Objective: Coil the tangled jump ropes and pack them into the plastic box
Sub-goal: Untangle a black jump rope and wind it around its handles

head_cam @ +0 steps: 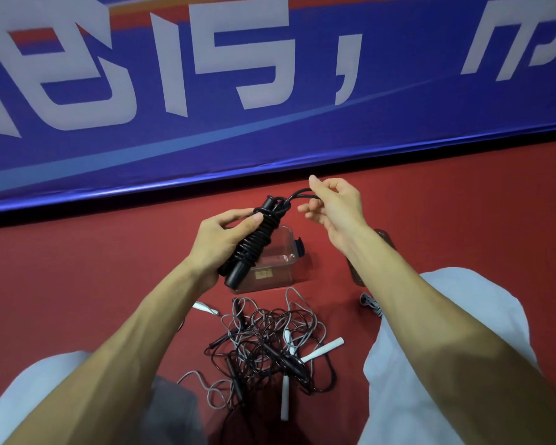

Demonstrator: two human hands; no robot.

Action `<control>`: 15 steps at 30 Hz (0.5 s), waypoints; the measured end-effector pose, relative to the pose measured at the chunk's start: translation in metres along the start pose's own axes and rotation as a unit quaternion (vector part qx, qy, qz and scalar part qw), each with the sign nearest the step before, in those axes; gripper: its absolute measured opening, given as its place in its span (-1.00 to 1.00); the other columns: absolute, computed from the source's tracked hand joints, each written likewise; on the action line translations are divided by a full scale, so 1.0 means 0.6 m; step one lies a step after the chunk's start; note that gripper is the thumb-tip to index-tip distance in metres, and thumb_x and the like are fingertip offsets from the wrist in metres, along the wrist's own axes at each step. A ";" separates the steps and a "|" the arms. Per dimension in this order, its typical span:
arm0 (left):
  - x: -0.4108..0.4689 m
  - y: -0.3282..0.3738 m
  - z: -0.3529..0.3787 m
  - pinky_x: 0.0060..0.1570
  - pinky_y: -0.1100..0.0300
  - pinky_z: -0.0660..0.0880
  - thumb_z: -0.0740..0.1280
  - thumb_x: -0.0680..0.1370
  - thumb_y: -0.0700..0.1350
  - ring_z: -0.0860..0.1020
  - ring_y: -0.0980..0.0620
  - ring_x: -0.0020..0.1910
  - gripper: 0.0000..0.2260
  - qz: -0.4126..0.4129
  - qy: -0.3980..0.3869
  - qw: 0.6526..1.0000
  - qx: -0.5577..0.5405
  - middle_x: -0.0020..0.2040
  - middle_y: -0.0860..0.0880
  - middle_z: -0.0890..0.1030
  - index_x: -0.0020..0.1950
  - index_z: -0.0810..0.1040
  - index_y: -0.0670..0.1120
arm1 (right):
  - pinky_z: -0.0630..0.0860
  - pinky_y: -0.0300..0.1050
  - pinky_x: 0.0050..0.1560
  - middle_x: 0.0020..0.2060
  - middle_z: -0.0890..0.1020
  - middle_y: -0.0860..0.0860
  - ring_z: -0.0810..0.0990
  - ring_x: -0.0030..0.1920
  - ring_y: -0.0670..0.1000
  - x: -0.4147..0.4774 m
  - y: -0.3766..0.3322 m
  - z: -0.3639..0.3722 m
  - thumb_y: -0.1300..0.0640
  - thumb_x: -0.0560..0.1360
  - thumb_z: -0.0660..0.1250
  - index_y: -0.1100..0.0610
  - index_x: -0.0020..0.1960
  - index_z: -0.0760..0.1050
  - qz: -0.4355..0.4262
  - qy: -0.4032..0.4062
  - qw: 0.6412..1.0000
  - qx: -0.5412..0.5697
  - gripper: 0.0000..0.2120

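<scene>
Currently: I log left hand [219, 245] gripping wound black rope bundle [257, 232]; right hand [337, 207] pinching cord tail [297, 193], other fingers [307, 209] loose. Next, I judge: tuck tail, lower into plastic box [280, 261].

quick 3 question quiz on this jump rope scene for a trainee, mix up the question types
1. True or false: the left-hand grip holds the wound black rope bundle.
2. What does the right-hand grip pinch? A) a white handle B) the bundle's loose loop C) nothing
3. Fill in: the tangled pile lies on the red floor ____ the person's knees.
Key: 1 true; 2 B; 3 between.
</scene>
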State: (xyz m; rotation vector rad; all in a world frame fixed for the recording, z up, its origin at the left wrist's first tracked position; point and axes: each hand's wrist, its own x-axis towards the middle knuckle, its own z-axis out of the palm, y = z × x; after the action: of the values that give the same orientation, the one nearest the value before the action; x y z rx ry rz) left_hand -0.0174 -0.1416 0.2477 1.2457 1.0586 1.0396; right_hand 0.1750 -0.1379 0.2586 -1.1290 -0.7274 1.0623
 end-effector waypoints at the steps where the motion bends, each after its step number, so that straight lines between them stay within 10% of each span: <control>1: -0.001 0.001 0.001 -0.38 0.13 0.58 0.49 0.33 -0.02 0.66 -0.12 -0.30 -0.57 -0.005 0.006 1.000 -0.010 -0.15 -0.24 0.70 0.16 0.63 -0.16 | 0.53 -0.20 -0.41 -0.56 0.45 0.02 0.58 -0.48 -0.02 0.003 0.000 0.000 0.22 0.56 0.36 0.20 -0.03 0.37 -0.007 0.014 1.000 0.011 -0.84; 7: -0.006 0.006 0.025 -0.46 0.19 0.53 0.46 0.45 -0.09 0.62 -0.03 -0.41 -0.70 -0.024 0.006 0.998 -0.064 -0.19 -0.22 0.69 0.14 0.65 -0.17 | 0.52 -0.24 -0.44 -0.55 0.42 0.02 0.52 -0.53 -0.07 0.012 0.003 -0.003 0.24 0.56 0.35 0.22 0.01 0.37 0.020 0.091 0.989 0.118 -0.85; 15: 0.014 0.012 0.001 -0.39 0.15 0.57 0.32 0.59 -0.06 0.62 -0.03 -0.32 -0.74 0.047 0.030 0.998 0.010 -0.10 -0.23 0.67 0.20 0.60 -0.18 | 0.41 -0.23 -0.45 -0.40 0.50 -0.02 0.50 -0.44 -0.06 -0.004 0.019 0.013 -0.04 0.64 0.19 0.17 0.04 0.53 0.014 -0.052 0.998 0.019 -0.72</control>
State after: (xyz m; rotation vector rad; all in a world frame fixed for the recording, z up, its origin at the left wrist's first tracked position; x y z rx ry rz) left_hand -0.0153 -0.1332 0.2547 1.2967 1.0662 1.1463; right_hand 0.1637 -0.1363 0.2499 -1.0607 -0.7710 1.1605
